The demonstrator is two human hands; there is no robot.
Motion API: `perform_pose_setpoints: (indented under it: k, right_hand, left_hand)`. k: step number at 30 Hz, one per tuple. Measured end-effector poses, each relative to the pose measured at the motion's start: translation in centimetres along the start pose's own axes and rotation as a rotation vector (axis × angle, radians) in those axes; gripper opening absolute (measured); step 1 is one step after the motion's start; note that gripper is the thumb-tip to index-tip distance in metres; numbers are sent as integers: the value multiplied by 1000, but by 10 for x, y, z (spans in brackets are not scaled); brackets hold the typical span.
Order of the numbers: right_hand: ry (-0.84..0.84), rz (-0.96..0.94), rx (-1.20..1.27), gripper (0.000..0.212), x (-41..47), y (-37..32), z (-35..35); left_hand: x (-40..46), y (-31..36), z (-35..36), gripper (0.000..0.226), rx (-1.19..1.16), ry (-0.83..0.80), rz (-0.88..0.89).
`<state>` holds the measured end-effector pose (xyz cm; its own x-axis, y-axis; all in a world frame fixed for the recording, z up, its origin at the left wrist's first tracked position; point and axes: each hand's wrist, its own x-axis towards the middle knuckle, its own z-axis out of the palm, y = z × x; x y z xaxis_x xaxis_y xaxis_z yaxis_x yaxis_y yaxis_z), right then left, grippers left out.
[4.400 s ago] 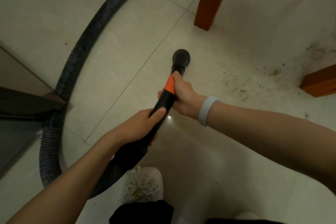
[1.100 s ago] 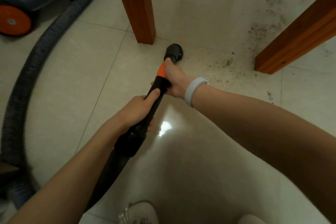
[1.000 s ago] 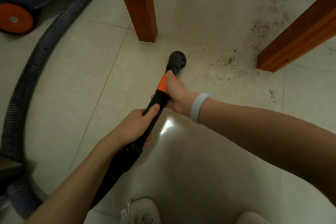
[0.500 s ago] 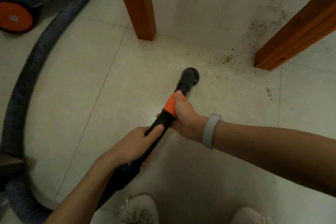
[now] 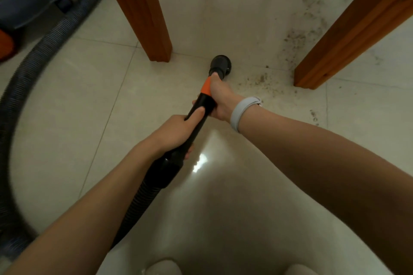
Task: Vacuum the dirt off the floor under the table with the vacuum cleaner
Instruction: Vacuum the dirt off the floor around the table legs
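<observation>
Between two wooden bench legs (image 5: 138, 9), nozzle (image 5: 220, 67) meets the floor (image 5: 93, 87); dirt (image 5: 263, 80) lies at 3 o'clock. Left hand (image 5: 176, 131) and right hand (image 5: 220, 98) grip the wand (image 5: 199, 116).

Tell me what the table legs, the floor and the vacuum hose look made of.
Orange-brown square table legs: apparently varnished wood, faint grain. Pale beige floor: glossy glazed tile, with grout lines and light reflections. Dark grey ribbed vacuum hose: likely flexible plastic, corrugated and matte.

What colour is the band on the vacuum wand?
Orange band on the black vacuum wand, head view.
</observation>
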<state>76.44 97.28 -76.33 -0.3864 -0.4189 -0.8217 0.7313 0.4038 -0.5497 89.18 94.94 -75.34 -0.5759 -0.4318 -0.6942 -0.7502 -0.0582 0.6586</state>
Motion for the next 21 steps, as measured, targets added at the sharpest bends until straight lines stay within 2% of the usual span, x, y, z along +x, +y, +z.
perform_pose_setpoints:
  k: [6,10,14,17,21]
  right_hand:
    - [-140,52,-24,52,-26,42,-11]
    - [-145,70,-8,49,-38,58,0]
    - [-50,99,27,45,-53,78,-7]
    - [7,129,112,32,-67,95,-24]
    - [107,124,191,49,-75,109,-46]
  left_hand:
    - [-36,-35,21,49,36,57,-15]
    - [-53,-48,15,48,18,66,-53]
    - [-71,-55,16,48,46,-48,-74]
    - [-80,-60,23,53,90,-167,-72]
    - [-79,-60,33,48,149,-269,-53]
